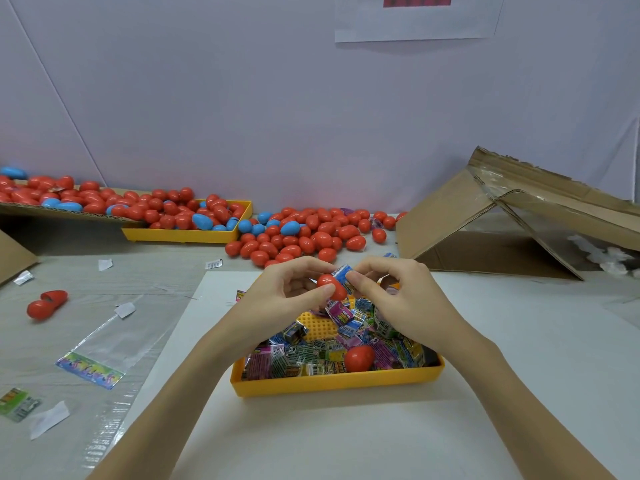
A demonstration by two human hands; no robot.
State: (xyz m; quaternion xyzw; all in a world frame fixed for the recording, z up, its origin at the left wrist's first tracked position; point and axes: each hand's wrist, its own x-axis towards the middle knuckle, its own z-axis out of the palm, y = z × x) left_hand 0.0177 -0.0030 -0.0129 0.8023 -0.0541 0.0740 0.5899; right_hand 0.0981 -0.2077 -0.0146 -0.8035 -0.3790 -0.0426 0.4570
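Observation:
My left hand (289, 291) grips a red plastic egg shell (329, 285) between thumb and fingers, above the near yellow tray (332, 384). My right hand (391, 296) pinches a small blue printed packet (342, 274) that touches the top of the red shell. The tray below holds several small colourful packets (304, 358) and one whole red egg (359, 358). Both hands hover over the tray's far half and hide part of its contents.
A heap of red and blue eggs (304, 233) lies behind the hands. A second yellow tray (187, 233) and a cardboard sheet (52, 211) at the back left carry more eggs. An open cardboard box (502, 223) lies at right. An opened red egg (46, 304) and plastic wrappers (104, 348) lie at left.

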